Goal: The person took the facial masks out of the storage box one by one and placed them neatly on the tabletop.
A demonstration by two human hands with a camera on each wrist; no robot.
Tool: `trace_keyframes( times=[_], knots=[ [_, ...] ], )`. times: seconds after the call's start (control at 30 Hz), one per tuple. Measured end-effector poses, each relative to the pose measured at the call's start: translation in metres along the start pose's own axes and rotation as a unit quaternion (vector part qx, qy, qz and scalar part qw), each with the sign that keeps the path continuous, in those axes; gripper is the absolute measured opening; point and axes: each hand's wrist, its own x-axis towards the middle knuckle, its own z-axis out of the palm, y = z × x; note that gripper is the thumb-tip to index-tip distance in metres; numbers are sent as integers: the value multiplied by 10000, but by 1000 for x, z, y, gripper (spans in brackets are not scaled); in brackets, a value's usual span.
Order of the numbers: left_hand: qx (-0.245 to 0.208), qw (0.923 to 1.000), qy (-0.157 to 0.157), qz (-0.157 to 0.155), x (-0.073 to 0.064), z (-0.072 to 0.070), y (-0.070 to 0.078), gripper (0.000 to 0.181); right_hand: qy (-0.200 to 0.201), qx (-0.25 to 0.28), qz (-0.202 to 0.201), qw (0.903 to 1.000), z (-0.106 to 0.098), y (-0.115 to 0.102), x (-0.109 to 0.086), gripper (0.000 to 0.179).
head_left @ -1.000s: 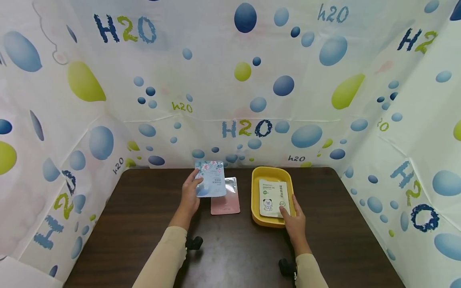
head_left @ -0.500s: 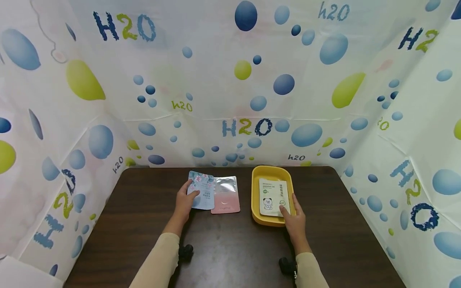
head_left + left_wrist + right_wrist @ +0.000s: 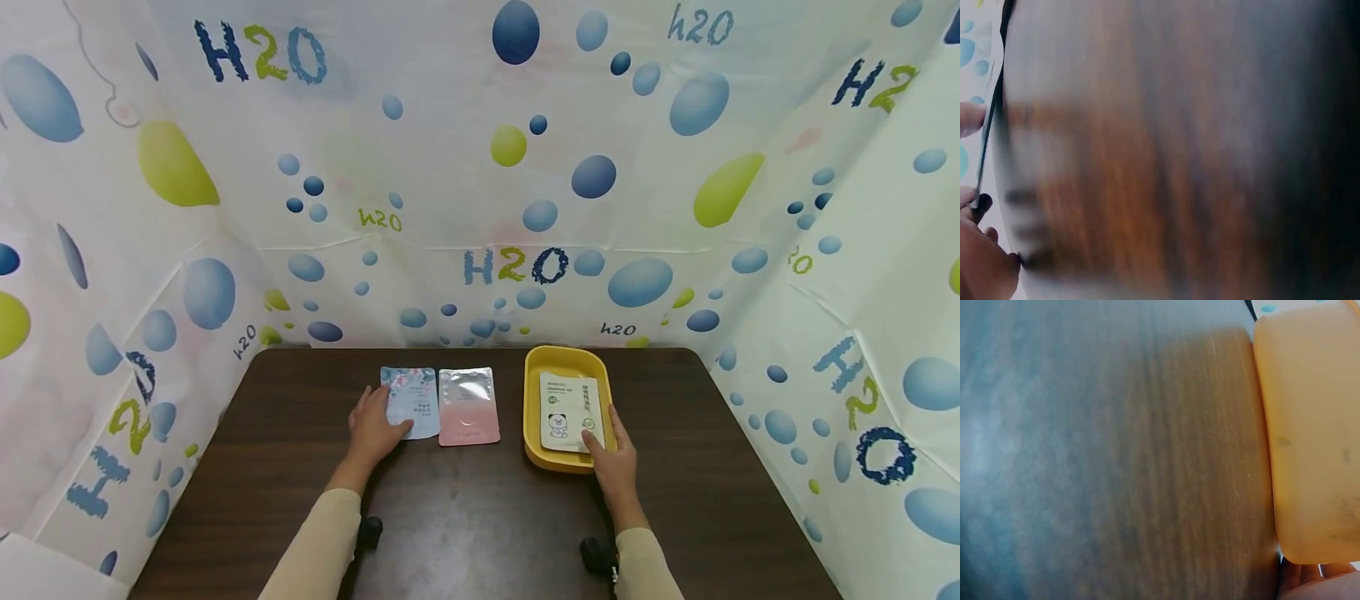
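Note:
A light-blue floral sachet (image 3: 414, 404) lies on the table just left of a pink-and-silver sachet (image 3: 468, 408). My left hand (image 3: 372, 433) is at the blue sachet's left side, fingers spread, thumb over its lower edge. Edge-on in the left wrist view, the blue sachet (image 3: 987, 134) has fingertips touching it. My right hand (image 3: 615, 462) grips the right side of a yellow plastic tray (image 3: 532, 417), its thumb on the white packet with a bear drawing (image 3: 568, 408) inside. In the right wrist view the tray's outer wall (image 3: 1310, 437) hides most of that hand.
The dark wooden table (image 3: 465, 517) extends in front of the sachets and tray. A white printed curtain (image 3: 420, 167) encloses the back and both sides. Something white (image 3: 56, 567) stands at the lower left.
My left hand moved left and down with the blue sachet, from over the pink one to flat beside it, and its fingers loosened. The right hand and tray stayed put.

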Motion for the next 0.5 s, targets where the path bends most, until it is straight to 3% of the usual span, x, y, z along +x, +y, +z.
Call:
trace_keyframes(
  times=[0.23,0.5],
  knots=[
    [1075,9924,-504,317,1,-5,-11,89,131,-155,-140,9997,-1,31,17,80],
    [1429,9867,-638,433,-5,-6,-22,88,203,-174,-57,9996,-1,33,18,79]
  ],
)
